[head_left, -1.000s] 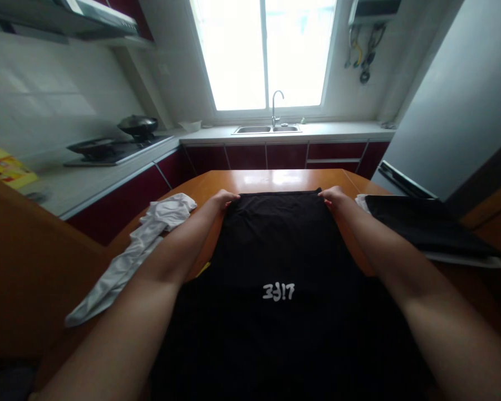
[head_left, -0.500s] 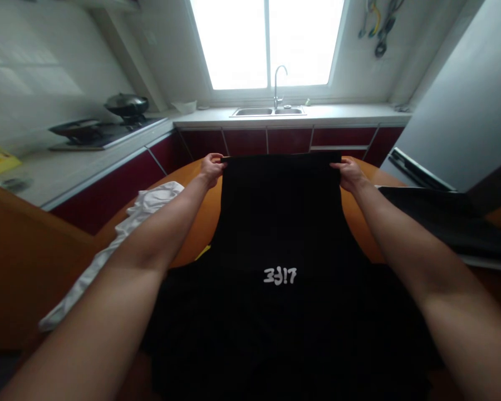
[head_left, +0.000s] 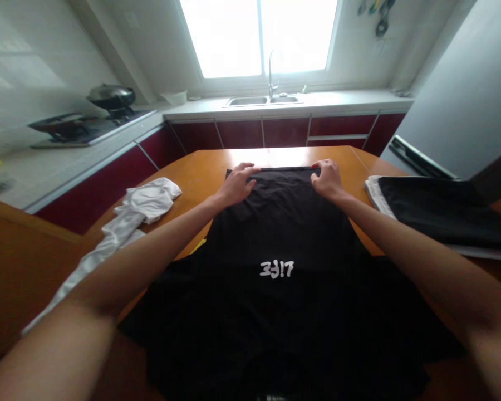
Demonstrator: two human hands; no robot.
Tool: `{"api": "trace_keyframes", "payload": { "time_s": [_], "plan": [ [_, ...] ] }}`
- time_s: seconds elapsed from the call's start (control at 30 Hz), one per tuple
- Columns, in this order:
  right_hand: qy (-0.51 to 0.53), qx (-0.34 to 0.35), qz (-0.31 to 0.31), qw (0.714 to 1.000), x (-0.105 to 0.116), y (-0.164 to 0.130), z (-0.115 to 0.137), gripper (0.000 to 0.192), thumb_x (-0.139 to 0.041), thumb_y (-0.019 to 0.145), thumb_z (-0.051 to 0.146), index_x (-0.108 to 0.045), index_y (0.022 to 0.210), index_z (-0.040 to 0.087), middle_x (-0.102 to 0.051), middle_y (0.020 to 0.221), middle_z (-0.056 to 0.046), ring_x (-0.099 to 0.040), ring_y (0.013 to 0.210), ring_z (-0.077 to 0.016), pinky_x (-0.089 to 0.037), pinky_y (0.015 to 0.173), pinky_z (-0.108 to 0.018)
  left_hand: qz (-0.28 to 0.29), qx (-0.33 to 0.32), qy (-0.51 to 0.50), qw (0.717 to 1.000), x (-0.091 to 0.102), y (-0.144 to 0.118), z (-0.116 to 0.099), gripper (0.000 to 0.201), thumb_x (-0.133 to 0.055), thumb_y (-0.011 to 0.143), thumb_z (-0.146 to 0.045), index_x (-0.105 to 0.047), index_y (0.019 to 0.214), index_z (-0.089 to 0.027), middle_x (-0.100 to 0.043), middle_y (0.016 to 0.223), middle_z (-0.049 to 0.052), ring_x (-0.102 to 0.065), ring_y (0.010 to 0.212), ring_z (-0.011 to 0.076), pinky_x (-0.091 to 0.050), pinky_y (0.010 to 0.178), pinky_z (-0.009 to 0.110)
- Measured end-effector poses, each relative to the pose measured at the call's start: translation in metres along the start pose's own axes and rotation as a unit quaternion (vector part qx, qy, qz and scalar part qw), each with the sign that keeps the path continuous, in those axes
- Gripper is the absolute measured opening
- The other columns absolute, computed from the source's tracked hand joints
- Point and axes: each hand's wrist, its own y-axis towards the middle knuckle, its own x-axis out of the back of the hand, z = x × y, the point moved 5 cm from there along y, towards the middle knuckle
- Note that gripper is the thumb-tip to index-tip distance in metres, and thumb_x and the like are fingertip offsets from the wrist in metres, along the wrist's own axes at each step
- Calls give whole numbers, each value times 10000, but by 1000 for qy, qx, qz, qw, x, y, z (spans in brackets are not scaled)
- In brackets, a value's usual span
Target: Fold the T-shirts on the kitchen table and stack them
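One black T-shirt [head_left: 279, 234] lies spread across the wooden counter [head_left: 200, 172], its far hem toward the window and its body running back to the near edge of the view. Two bare hands rest on that far hem. The left hand [head_left: 237, 185] lies palm down on the hem's left corner, fingers spread flat over the cloth, its grip open and pressing rather than pinching. The right hand [head_left: 326, 179] lies likewise on the right corner, fingers curled slightly over the edge; its grip also appears open and flat on the fabric.

One white print [head_left: 277, 270] sits at the shirt's centre. Seen upside down from this side, it reads "LIFE".

Counted around the shirt: one crumpled white garment [head_left: 127, 217] on the counter to the left, trailing over the counter's edge; one stack of folded clothes [head_left: 434, 214] to the right, a black piece uppermost with a white edge showing beneath. A small yellow item [head_left: 199, 245] shows just beside the shirt's left edge, too little of it visible to identify.

Beyond, one sink [head_left: 259, 101] with one faucet [head_left: 271, 72] sits under the window, and one wok [head_left: 111, 96] stands on the stove [head_left: 79, 125] at left.
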Motion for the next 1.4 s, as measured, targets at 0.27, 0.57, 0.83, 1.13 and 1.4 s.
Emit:
{"api": "trace_keyframes", "payload": {
  "time_s": [0.27, 0.57, 0.83, 1.13, 1.4],
  "plan": [
    [140, 215, 212, 943, 117, -210, 122, 158, -573, 907, 118, -693, 901, 220, -622, 971, -48, -562, 946, -189, -451, 868, -324, 253, -144, -45, 956, 51, -184, -198, 129, -612, 978, -311, -707, 1051, -263, -650, 1007, 28, -608, 937, 170, -462, 877, 302],
    [-19, 311, 297, 903, 128, -368, 138, 72, -590, 940, 168, -628, 896, 209, -632, 1008, -45, -534, 953, -222, -402, 855, -374, 258, -204, 73, 942, 30, -291, -257, 118, -530, 981, -168, -638, 963, -211, -639, 888, 29, -594, 804, 183, -436, 719, 322],
    [19, 263, 261, 929, 150, -351, 149, 222, -423, 937, 31, -568, 932, 200, -621, 961, -55, -531, 894, -200, -402, 831, -341, 249, -152, 62, 955, 36, -288, -256, 194, -508, 939, -95, -636, 1037, -203, -652, 962, 54, -627, 864, 191, -506, 794, 304],
    [46, 302, 400, 864, 151, -366, 150, 133, -591, 960, 222, -631, 834, 215, -674, 866, -4, -613, 846, -159, -412, 810, -292, 358, -102, -135, 918, 66, -281, -263, 229, -636, 960, -353, -750, 1130, -251, -741, 999, 48, -708, 912, 181, -530, 823, 244],
    [6, 177, 226, 958, 101, -286, 146, 398, -459, 1026, 333, -615, 1351, 166, -587, 1433, -142, -502, 1345, -262, -386, 1112, -418, 185, -23, 33, 982, 13, -233, -197, 518, -417, 1042, -486, -485, 1506, -266, -456, 1572, 88, -380, 1476, 282, -299, 1207, 520]
  ]
}}
